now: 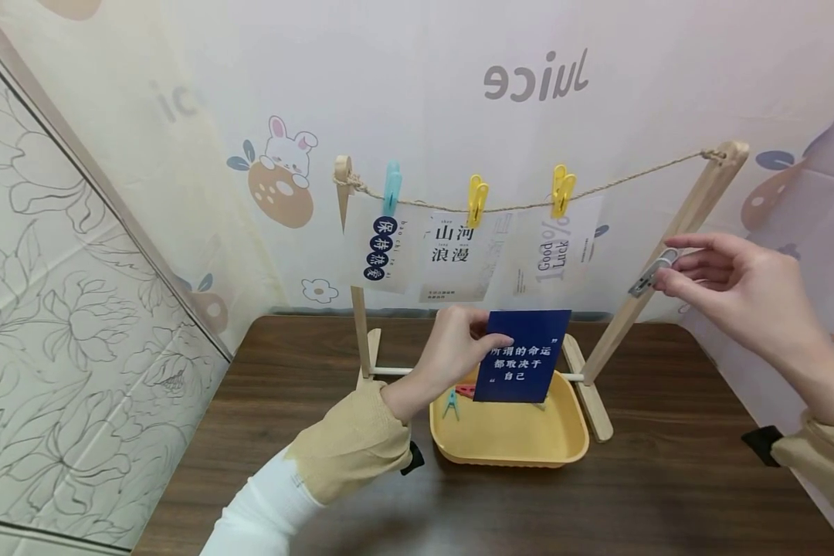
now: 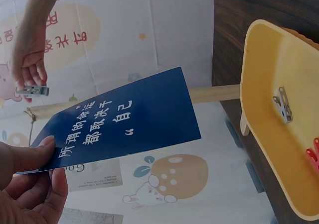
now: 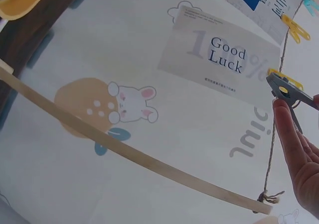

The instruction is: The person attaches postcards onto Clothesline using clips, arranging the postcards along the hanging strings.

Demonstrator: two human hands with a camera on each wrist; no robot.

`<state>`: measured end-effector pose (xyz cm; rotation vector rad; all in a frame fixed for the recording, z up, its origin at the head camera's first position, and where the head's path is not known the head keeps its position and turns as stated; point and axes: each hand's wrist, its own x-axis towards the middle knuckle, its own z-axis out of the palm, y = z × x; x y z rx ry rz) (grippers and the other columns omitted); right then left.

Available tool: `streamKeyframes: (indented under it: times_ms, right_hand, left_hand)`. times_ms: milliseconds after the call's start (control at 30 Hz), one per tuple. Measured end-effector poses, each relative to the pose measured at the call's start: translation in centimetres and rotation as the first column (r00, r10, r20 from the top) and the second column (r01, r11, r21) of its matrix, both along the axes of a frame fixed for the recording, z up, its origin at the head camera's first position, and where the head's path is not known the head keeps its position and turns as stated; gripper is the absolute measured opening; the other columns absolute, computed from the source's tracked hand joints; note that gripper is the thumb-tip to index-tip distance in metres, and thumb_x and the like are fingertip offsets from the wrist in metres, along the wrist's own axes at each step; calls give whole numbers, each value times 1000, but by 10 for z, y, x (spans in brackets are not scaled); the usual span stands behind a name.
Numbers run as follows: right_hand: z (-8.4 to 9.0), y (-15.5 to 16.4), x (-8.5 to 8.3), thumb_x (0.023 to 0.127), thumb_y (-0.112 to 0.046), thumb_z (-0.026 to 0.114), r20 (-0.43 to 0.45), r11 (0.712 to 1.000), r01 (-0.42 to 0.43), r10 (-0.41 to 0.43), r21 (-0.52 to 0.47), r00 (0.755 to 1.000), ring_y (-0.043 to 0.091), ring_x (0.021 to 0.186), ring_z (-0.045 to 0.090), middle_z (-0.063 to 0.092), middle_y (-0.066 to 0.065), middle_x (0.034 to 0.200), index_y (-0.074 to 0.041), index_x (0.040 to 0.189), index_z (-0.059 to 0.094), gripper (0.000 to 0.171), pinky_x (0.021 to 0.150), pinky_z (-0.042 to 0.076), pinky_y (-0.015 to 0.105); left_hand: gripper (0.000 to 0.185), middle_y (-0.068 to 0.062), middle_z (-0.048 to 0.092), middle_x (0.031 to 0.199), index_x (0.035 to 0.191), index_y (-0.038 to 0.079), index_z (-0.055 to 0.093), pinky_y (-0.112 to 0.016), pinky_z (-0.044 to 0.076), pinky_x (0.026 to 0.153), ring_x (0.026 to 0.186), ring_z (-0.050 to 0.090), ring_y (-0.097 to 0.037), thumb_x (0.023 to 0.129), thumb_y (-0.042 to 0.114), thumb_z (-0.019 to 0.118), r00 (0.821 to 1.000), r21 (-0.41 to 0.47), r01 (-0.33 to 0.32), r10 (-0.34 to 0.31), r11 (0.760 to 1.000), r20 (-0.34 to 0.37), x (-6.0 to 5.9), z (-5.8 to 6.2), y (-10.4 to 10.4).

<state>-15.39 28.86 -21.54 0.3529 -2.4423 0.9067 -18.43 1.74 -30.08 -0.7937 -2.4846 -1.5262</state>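
My left hand [image 1: 459, 340] pinches a dark blue card [image 1: 521, 356] with white Chinese writing by its left edge, holding it upright over a yellow tray [image 1: 563, 452]. The left wrist view shows the same blue card [image 2: 119, 122] under my thumb [image 2: 30, 152]. My right hand [image 1: 726, 286] pinches a grey clothespin [image 1: 652, 272] beside the right wooden post [image 1: 674, 255] of a small drying rack. The grey clothespin [image 3: 291, 92] shows near my fingertips [image 3: 289, 134]. On the twine line [image 1: 514, 207] hang three cards, under a blue peg [image 1: 392, 185] and two yellow pegs [image 1: 476, 199].
The yellow tray holds loose pegs: a teal one [image 1: 450, 403], a red one [image 1: 466, 391] and a grey one [image 2: 282, 104]. The rack stands on a dark wooden table [image 1: 264, 401] against a printed curtain. The line's right stretch by the right post carries no card.
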Motion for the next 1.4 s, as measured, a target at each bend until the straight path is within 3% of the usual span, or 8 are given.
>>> streamKeyframes:
  times_ms: [200,733,800,900,1033,1067,1300,1400]
  right_hand:
    - [10,3,-2,75,-7,69,-9,999,29,-29,44,1000,-17,60,52,53,-32,69,-14,98,61,26,53,38,3]
    - [41,18,-18,79,-5,64,77,984,91,-103,150,992,-25,59,40,39,-36,67,11,107,47,36,50,31,0]
    - [44,18,-20,79,1,62,75,986,71,-83,149,994,-25,59,39,47,-28,68,13,107,44,35,51,31,-1]
    - [51,19,-25,77,8,60,70,985,53,-66,163,995,-25,59,38,58,5,75,14,107,42,36,53,31,-2]
    - [56,25,-33,78,10,59,74,978,31,-47,204,996,-25,62,36,47,36,91,13,111,39,39,57,29,-4]
    - [57,28,-35,79,8,59,70,974,34,-51,224,996,-25,64,36,51,28,90,11,110,40,37,58,29,-4]
    - [70,29,-42,78,14,56,83,963,-14,-9,269,997,-25,66,33,45,37,97,13,112,39,39,59,28,-5]
    - [75,28,-45,76,15,58,65,950,-16,-5,312,998,-25,66,33,50,28,93,13,111,41,38,57,29,-5]
  left_hand:
    - [13,1,66,74,87,5,69,-13,44,56,60,55,2,76,12,69,1000,-22,11,-11,1000,18,-4,8,8]
    - [16,7,54,57,66,10,62,-12,32,45,46,41,0,77,20,69,989,-166,-19,-5,986,-146,-6,38,32]
    - [19,8,50,54,63,11,59,-12,31,45,47,40,0,77,20,69,986,-182,-20,-10,983,-167,-6,41,36]
    - [25,6,45,50,59,12,55,-12,29,44,46,38,-1,76,20,70,983,-205,-13,-26,979,-184,-6,45,41]
    - [22,6,44,50,61,12,57,-12,30,44,46,39,-1,77,22,69,981,-233,-11,-34,972,-192,-7,49,47]
    - [22,6,44,50,61,12,57,-12,30,44,46,39,-1,77,22,69,980,-244,-17,-32,970,-195,-8,50,49]
    - [22,6,43,50,64,12,58,-13,30,43,45,38,-1,77,26,69,980,-282,-42,-15,958,-198,-12,60,61]
    - [18,6,46,51,68,12,61,-13,30,43,46,39,-1,77,25,69,983,-281,-46,-6,959,-181,-14,63,66]
